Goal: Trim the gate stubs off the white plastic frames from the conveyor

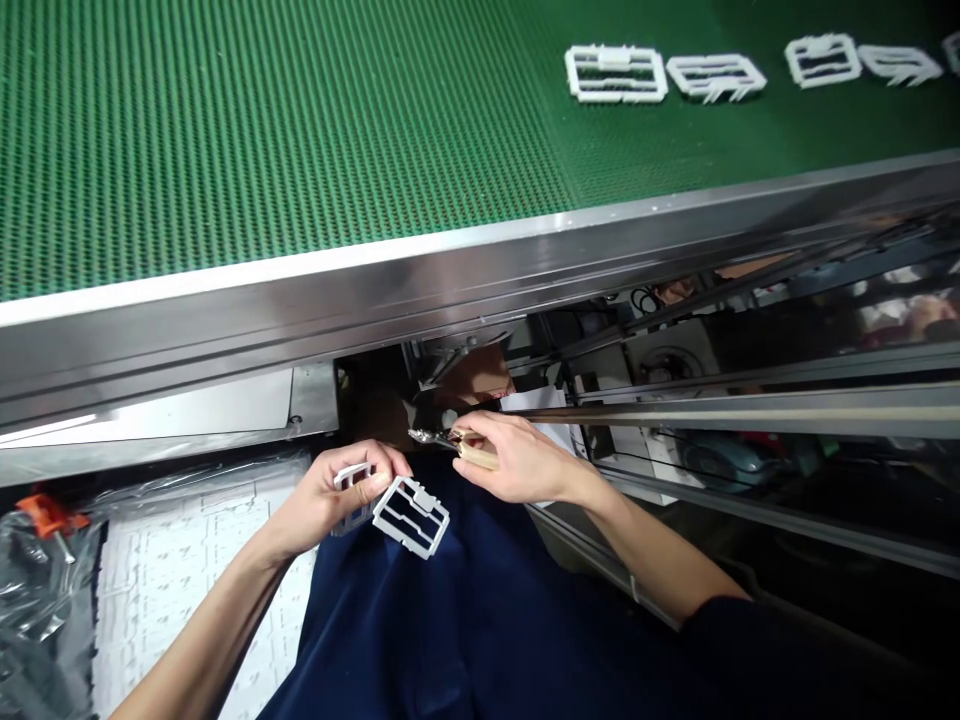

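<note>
My left hand (351, 498) is shut on a white moulded plastic frame (411, 517), which sticks out past the fingertips, and a second white piece (346, 478) shows behind the fingers. My right hand (521, 458) grips a small hand tool (477, 453) with a pale wooden handle and a metal tip. The tip points left toward the frame and stays a little apart from it. Both hands are held above a dark navy cloth (420, 630) that covers my lap.
A green mesh conveyor belt (262, 130) runs above, edged by a stainless steel rail (375, 290). Several white plastic frames lie on it at the upper right. Crinkled plastic sheeting (45, 610) with an orange clip lies at the lower left beside a white sheet (195, 590).
</note>
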`<control>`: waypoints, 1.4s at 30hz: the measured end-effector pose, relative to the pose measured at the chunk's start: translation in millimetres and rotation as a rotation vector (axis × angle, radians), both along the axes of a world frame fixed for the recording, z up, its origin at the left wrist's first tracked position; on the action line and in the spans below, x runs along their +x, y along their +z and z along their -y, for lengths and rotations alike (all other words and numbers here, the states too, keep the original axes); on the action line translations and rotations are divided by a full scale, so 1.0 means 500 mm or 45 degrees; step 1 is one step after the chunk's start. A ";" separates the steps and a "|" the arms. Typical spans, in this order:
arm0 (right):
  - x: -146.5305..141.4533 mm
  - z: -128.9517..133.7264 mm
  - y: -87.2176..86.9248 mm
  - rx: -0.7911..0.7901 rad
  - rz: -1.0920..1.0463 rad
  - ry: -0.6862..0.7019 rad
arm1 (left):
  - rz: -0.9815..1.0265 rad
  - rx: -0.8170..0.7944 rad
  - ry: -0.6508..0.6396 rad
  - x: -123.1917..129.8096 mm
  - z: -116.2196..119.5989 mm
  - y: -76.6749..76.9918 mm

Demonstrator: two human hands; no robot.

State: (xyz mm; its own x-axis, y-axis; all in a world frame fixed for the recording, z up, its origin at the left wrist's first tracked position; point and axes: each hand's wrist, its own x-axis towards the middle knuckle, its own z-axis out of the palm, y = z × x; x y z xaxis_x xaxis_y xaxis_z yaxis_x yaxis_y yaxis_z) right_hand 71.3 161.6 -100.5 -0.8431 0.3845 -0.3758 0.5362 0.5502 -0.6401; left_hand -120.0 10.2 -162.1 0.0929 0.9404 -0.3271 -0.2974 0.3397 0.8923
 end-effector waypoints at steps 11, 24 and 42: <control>-0.015 0.006 0.036 0.406 0.154 0.456 | -0.111 -0.022 0.012 0.002 -0.004 0.009; -0.024 -0.004 0.086 0.452 0.212 0.595 | -0.395 0.000 -0.119 0.009 -0.024 0.060; -0.059 -0.028 0.127 0.589 0.271 0.910 | -0.613 0.037 -0.207 0.027 -0.028 0.076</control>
State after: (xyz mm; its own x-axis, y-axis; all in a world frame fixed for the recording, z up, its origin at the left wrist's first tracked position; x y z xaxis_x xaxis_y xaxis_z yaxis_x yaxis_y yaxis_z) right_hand 41.9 175.6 -37.2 -0.8702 -0.0558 -0.4894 0.0468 0.9797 -0.1950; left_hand -106.6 24.4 -123.9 0.0839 0.9358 -0.3424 0.2048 0.3201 0.9250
